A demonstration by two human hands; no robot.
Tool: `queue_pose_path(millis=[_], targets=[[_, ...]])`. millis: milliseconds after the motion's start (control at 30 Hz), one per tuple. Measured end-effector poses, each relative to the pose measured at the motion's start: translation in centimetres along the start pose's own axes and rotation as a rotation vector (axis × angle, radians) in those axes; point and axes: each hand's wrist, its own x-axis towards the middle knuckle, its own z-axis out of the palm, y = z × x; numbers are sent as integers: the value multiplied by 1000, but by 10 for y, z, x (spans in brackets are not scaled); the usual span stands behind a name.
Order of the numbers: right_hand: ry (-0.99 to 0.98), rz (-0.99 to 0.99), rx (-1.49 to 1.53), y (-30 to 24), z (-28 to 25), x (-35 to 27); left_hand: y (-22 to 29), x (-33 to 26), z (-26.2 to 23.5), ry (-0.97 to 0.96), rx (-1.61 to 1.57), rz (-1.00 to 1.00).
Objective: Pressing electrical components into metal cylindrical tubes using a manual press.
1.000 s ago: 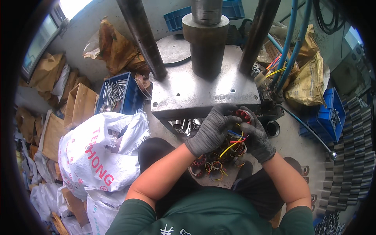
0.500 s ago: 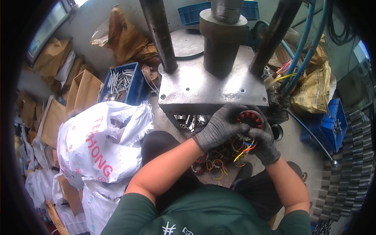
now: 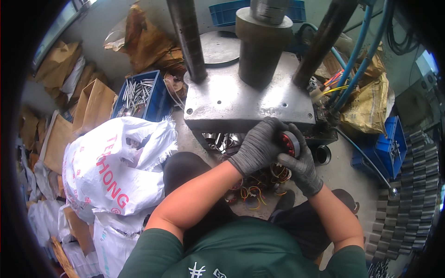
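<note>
A round motor stator with red coils and a dark rim stands tilted between my gloved hands, just off the front edge of the press table. My right hand grips its right side, thumb below and fingers over the top. From the left, my left hand closes on it with bent fingers; the fingertips are partly hidden. The stator's lead wires are not visible now. Below my hands, more stators with coloured wires lie in a heap near my feet.
Ahead stands the metal press table with its ram and two posts. A blue crate of metal shafts and a white woven sack are at left. At right are a lever, a blue bin and stacked metal parts.
The stator has turned from showing its coil face upward to standing more on edge. Its wires, seen hanging before, are out of sight. My left hand has rolled over.
</note>
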Motion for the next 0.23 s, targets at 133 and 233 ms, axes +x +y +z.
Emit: queue_pose_path(millis=[133,233], targets=[[-46,-91,-149,14,-2,1,-1,2,0,-7,24,-114],[-92,-107,-207,16,-4,1,2,0,-1,-1,127,-91]])
